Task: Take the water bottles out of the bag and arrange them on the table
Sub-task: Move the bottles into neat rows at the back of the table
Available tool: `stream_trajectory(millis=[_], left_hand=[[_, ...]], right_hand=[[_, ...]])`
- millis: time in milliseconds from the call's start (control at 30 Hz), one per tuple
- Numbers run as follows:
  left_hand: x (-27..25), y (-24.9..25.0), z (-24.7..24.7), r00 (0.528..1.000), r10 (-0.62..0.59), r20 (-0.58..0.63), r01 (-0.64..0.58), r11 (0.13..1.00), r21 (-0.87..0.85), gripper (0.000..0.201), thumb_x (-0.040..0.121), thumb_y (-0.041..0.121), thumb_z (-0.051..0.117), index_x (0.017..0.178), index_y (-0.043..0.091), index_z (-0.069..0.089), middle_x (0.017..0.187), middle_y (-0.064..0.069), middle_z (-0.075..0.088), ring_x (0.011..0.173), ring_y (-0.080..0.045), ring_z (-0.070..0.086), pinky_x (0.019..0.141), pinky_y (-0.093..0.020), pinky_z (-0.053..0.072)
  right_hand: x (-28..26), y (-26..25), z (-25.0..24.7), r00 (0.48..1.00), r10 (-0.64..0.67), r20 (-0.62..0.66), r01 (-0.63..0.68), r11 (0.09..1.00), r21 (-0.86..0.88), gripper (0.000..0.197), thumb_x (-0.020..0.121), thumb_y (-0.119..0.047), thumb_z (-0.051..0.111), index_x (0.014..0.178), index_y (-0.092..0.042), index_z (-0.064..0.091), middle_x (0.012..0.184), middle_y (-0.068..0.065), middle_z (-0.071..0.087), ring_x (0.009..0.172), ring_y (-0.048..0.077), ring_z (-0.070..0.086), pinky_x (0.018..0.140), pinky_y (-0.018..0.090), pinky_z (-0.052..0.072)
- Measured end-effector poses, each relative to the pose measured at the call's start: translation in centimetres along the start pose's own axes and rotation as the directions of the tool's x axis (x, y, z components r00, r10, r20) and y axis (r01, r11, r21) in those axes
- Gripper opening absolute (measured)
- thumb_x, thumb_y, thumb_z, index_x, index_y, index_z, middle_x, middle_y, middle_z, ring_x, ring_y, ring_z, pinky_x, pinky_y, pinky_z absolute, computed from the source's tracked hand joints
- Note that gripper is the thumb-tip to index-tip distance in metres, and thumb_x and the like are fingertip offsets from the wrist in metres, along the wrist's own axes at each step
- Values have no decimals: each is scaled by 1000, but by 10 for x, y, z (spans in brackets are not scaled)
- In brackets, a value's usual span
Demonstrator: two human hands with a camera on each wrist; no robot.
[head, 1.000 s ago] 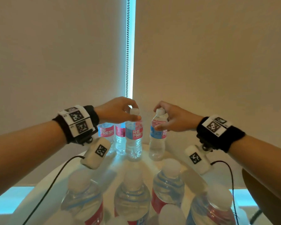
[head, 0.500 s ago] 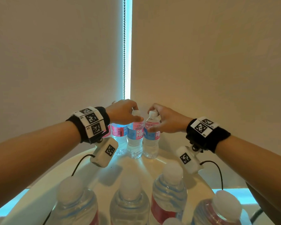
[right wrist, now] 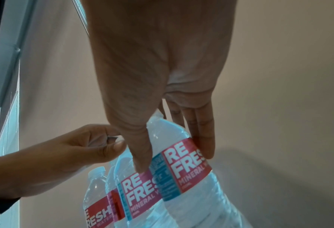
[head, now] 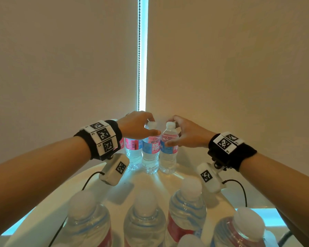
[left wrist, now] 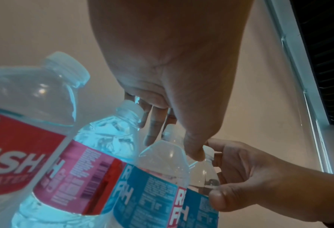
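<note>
1. Head view: at the far edge of the white table (head: 182,177), the left hand (head: 137,126) grips the neck of one upright bottle (head: 150,154), fingers curled over its cap. The right hand (head: 187,133) holds the neighbouring bottle (head: 168,157) by its shoulder. Both stand touching, in a row with two more bottles (head: 133,154). Four nearer bottles (head: 144,223) stand blurred in front.
2. Left wrist view: the left hand's (left wrist: 173,64) thumb presses the bottle's shoulder (left wrist: 162,155); the right hand (left wrist: 255,174) pinches the next one.
3. Right wrist view: the right hand's (right wrist: 158,69) fingers wrap the labelled bottle (right wrist: 183,168).
</note>
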State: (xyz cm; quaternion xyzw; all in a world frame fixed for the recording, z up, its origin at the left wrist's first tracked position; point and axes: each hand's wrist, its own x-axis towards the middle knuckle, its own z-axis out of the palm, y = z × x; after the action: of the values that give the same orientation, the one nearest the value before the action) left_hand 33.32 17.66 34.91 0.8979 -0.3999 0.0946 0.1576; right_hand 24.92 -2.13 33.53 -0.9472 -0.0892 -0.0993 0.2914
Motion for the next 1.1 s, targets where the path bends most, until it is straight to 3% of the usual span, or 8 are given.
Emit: stream_trajectory(millis=[100,267,433,600,733,867,1000,1100], left_hand=[[-6,-3,-4,998,21,-60,-23,999,-40,56,82,55,67,125,20,57,127,-1,64,115,-16,60,98,-33,47],[-34,-6,-28,963,73,-259,-95,993,-74,47,82,46,70,119,19,62,123,2,66,112,-11,60,93,-24,41],[-93,-17,-66,949,57,-310,-131,966,-223,37,79,47,73,106,23,68,105,9,73,99,-3,67,92,-36,54],[-168,-25,-90,986,37,-165,-119,847,-519,40,72,46,75,99,17,72,99,-4,78,97,-24,73,89,-32,56],[-216,-27,-88,996,30,-87,-77,787,-613,53,65,57,81,105,23,72,105,-5,77,103,-22,71,91,-30,55],[-242,-15,-76,996,66,62,-12,777,-629,55,69,52,80,117,28,67,115,-2,74,109,-19,69,91,-27,55],[-246,-5,-64,986,59,154,58,750,-659,39,80,23,75,117,32,67,120,-1,71,109,-22,69,90,-29,56],[-247,0,-60,986,63,157,65,719,-692,36,82,32,74,117,25,67,118,-9,70,107,-32,68,90,-43,57]], right_hand=[[-3,2,-1,1000,15,-9,-16,999,-35,67,75,-24,85,131,-16,48,124,6,58,86,5,57,84,30,53],[-18,-3,-17,992,52,-118,-64,993,-98,81,73,-37,85,140,-20,42,129,0,49,103,23,65,87,35,55],[-53,-17,-49,964,-106,-244,96,994,-51,45,78,-23,82,115,-31,58,123,-2,61,107,21,65,85,41,60],[-100,-44,-71,977,-213,0,212,973,96,37,77,-19,80,111,-22,66,116,-4,69,104,19,69,88,47,59],[-129,-62,-65,912,-312,266,317,948,26,57,76,-23,82,128,-24,59,129,-12,63,113,17,66,90,37,57],[-135,-71,-51,845,-297,445,306,950,53,65,76,-21,86,132,-35,56,136,-18,58,115,14,65,95,37,55],[-132,-78,-37,786,-297,542,310,948,70,55,84,-21,79,130,-40,55,136,-19,57,116,18,64,97,40,54],[-130,-78,-29,776,-317,545,292,947,135,46,87,-15,75,130,-23,59,130,-9,62,113,25,66,94,45,56]])
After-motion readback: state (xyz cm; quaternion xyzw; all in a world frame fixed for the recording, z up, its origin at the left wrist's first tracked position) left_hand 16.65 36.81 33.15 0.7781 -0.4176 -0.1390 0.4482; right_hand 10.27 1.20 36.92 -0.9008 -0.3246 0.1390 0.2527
